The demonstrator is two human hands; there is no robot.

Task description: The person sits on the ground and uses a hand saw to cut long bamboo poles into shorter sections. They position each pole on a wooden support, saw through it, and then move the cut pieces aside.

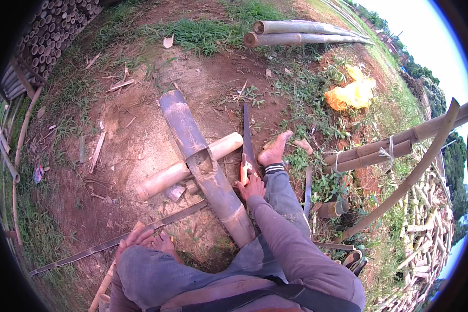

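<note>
My right hand (252, 188) is wrapped round the orange-brown handle of a handsaw (247, 130). The saw's dark blade points away from me, low beside the bamboo. A thick grey-brown bamboo pole (224, 200) slants from between my legs toward the far left, with a square-edged notch cut in its upper side. Under that notch a paler, thinner bamboo piece (164, 179) lies crosswise. At my left knee, next to my bare left foot (166, 244), my left hand (132, 240) hangs with fingers stretched out. It appears to hold nothing; my knee hides part of it.
A long dark strip (114, 242) lies across the ground at left. Two bamboo poles (296, 34) rest at the far side, near an orange plastic bag (351, 91). To the right are tied bamboo poles (374, 153), a curved split length (400, 192) and heaped offcuts (424, 244).
</note>
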